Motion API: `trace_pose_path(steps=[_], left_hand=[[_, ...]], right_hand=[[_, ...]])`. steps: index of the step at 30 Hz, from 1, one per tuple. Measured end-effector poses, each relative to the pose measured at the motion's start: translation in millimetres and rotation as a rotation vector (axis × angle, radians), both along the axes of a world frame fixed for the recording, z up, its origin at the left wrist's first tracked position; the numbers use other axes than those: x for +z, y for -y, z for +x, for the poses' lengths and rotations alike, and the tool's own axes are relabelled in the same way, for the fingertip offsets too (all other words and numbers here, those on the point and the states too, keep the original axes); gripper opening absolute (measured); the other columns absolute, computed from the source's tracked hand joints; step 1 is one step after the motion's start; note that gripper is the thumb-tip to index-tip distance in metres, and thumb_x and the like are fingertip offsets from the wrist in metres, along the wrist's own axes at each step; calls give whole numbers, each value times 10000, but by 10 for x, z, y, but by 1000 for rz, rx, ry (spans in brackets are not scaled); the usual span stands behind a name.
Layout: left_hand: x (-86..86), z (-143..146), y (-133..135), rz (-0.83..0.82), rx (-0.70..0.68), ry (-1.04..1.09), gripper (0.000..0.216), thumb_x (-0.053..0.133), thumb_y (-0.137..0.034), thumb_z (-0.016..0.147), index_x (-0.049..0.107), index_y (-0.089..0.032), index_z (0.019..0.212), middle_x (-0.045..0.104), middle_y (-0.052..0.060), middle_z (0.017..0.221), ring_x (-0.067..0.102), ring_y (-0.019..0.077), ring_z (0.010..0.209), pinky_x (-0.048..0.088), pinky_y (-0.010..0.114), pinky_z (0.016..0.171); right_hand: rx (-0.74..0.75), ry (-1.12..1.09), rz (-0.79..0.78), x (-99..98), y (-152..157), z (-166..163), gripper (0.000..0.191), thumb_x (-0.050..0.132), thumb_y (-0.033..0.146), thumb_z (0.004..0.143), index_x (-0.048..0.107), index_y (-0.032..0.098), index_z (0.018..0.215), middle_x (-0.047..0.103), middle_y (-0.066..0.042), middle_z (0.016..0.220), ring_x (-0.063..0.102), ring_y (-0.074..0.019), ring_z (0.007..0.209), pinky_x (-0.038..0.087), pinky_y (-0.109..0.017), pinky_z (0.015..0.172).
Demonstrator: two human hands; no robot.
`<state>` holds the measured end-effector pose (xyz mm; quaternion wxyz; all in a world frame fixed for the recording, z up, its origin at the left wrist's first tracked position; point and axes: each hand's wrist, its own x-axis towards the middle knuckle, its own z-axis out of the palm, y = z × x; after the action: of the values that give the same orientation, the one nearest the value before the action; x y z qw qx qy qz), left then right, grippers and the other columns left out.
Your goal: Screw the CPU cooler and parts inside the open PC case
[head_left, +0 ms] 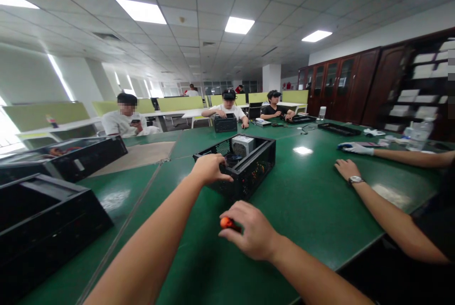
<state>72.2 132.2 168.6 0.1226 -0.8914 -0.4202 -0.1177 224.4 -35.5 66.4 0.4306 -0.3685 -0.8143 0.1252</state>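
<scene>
An open black computer case (254, 165) lies on the green table in front of me, with a grey power supply (243, 145) inside at its far end. My left hand (212, 170) is at the near-left rim of the case, its fingers hooked over the edge and its thumb stretched along the near end. Closer to me, my right hand (254, 229) is closed round a screwdriver (226, 222), of which only the orange-and-black handle end shows. The rest of the tool is hidden by the hand, which is held apart from the case.
More black cases (53, 229) stand on the left, near a beige mat (137, 157). At right, a co-worker's watch-wearing arm (359, 184) and gloved hand (357, 149) rest on the table. A black panel (338, 128) lies beyond. Other people sit across the table.
</scene>
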Motion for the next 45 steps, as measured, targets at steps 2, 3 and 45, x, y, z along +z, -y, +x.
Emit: trace_pose_path(steps=[2, 3, 45], left_hand=[[-40, 142, 387, 29, -24, -7, 550, 799, -696, 617, 695, -214, 863, 723, 69, 964, 667, 291, 994, 494, 338, 842], [-71, 232, 644, 45, -40, -10, 552, 785, -704, 638, 694, -203, 852, 724, 80, 946, 672, 292, 973, 503, 343, 814], [267, 158, 1140, -352, -423, -356, 801, 755, -74, 646, 543, -258, 1396, 633, 70, 1367, 666, 269, 1133, 544, 352, 932]], right_hand=[[-45, -303, 15, 282, 220, 328, 296, 618, 401, 953, 641, 225, 1190, 668, -59, 1017, 635, -200, 926, 527, -332, 845], [-75, -451, -1, 429, 316, 501, 309, 582, 400, 975, 604, 244, 1241, 666, -57, 1026, 645, -190, 896, 548, -316, 794], [-84, 101, -55, 1019, 365, 899, 253, 537, 206, 992, 601, 214, 1236, 696, -44, 1157, 639, -179, 1049, 492, -347, 947]])
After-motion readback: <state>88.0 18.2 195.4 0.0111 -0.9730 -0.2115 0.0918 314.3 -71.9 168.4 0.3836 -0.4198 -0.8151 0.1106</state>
